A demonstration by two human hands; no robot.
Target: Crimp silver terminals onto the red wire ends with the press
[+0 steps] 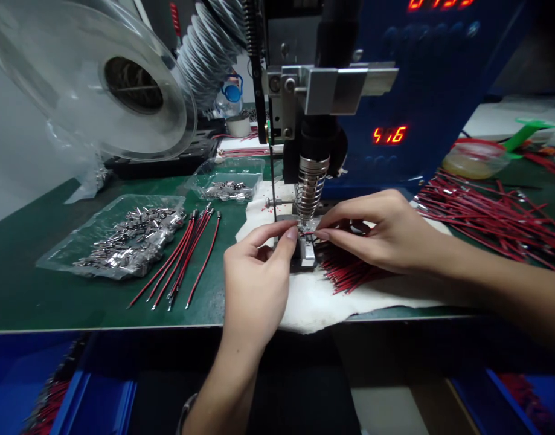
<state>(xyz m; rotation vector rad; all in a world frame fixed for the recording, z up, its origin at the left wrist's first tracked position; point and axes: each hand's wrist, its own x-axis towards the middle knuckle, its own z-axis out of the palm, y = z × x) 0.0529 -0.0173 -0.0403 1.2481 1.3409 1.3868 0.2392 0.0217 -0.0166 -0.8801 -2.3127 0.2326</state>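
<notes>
My left hand (263, 272) is closed in a pinch at the left side of the small metal fixture (308, 254) under the machine's spring-loaded head (311, 181). What lies between its fingertips is too small and hidden to name. From the right, my right hand (372, 232) pinches a short red wire (310, 233) whose end reaches into the fixture. A bundle of red and black wires (347, 275) lies beneath my right hand. Left of my left hand, several wires with metal caps (186, 260) rest on the green table.
A clear tray of small metal parts (136, 238) sits at left, with a smaller tray (232, 187) behind. A large clear reel (136, 78) hangs upper left. The blue machine (408, 90) stands behind my hands. A pile of red wires (494, 217) lies right; blue bins (96, 393) sit below.
</notes>
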